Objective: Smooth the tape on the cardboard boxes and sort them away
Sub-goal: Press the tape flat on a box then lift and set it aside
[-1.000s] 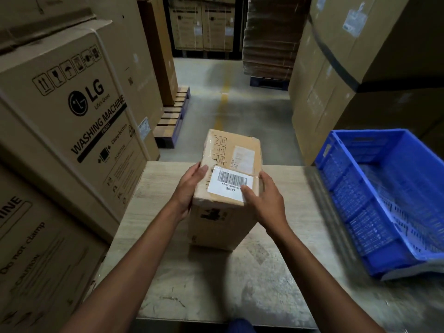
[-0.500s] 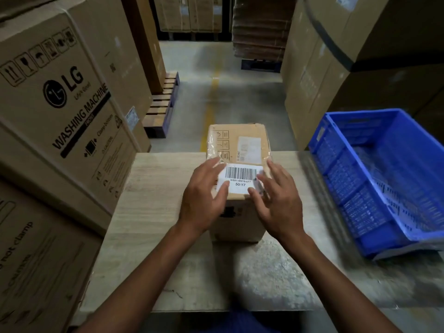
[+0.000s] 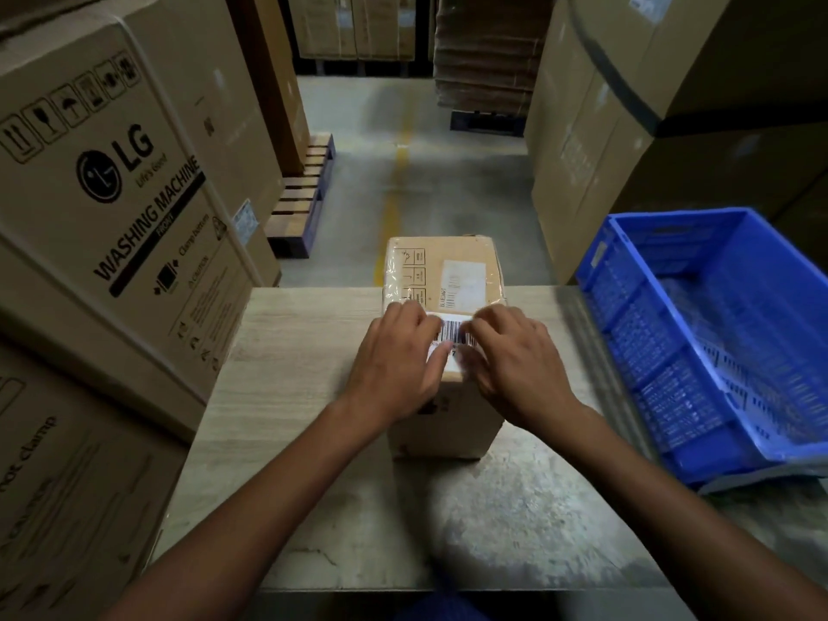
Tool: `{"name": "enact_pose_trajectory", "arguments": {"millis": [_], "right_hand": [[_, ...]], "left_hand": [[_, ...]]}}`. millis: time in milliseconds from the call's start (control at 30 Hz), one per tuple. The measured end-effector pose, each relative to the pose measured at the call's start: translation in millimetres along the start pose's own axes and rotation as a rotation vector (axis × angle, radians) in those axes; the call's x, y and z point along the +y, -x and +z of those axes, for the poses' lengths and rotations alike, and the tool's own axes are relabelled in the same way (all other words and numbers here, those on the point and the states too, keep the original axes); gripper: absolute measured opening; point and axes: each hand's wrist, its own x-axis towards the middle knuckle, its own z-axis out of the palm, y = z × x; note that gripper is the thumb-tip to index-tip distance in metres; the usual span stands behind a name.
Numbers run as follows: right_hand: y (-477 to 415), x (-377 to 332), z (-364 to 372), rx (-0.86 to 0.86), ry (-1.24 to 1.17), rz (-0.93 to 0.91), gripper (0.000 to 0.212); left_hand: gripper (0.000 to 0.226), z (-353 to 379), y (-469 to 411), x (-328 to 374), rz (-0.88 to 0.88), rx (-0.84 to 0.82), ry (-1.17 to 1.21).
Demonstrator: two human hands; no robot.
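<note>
A small brown cardboard box (image 3: 443,271) stands on the worn table (image 3: 295,360), wrapped in clear tape with a white barcode label (image 3: 454,333) on its near top edge. My left hand (image 3: 394,365) lies flat on the box's top left, fingers bent down over the label. My right hand (image 3: 515,356) presses on the top right, fingers also on the label. Both hands rest on the box without gripping it. The label is mostly hidden by my fingers.
A blue plastic crate (image 3: 699,333) sits at the table's right side. Large washing machine cartons (image 3: 103,181) are stacked close on the left. More big cartons (image 3: 627,141) stand on the right. A wooden pallet (image 3: 304,195) lies on the floor aisle beyond the table.
My hands left the box's sides and came onto its top, closing in over the barcode label. The box was set down square on the table.
</note>
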Motion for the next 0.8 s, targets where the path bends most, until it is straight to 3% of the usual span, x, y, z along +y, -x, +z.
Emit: {"name": "enact_pose_trajectory", "arguments": {"millis": [167, 333, 433, 533, 633, 800], "right_hand": [[-6.2, -1.8, 15.8, -0.137, -0.044, 0.028, 0.062], [-20.0, 7.4, 1.1, -0.112, 0.033, -0.04, 0.037], [-42.3, 9.0, -5.8, -0.119, 0.079, -0.003, 0.034], [-57.6, 10.3, 2.6, -0.184, 0.059, 0.035, 0.051], [-59.1, 10.9, 8.5, -0.257, 0.057, 0.041, 0.078], [-77.0, 18.9, 1.6, -0.261, 0.226, -0.062, 0.082]], "left_hand": [[0.06, 10.6, -8.3, -9.8, -0.089, -0.157, 0.039], [0.04, -0.1, -28.1, -6.3, -0.058, -0.14, -0.064], [0.049, -1.9, -47.5, -14.8, -0.092, -0.143, -0.035], [0.06, 6.2, -60.8, -28.4, -0.167, -0.255, 0.078], [0.057, 12.2, -64.8, -35.3, -0.183, -0.306, 0.024], [0.045, 1.6, -90.5, -32.2, -0.14, -0.18, -0.066]]}}
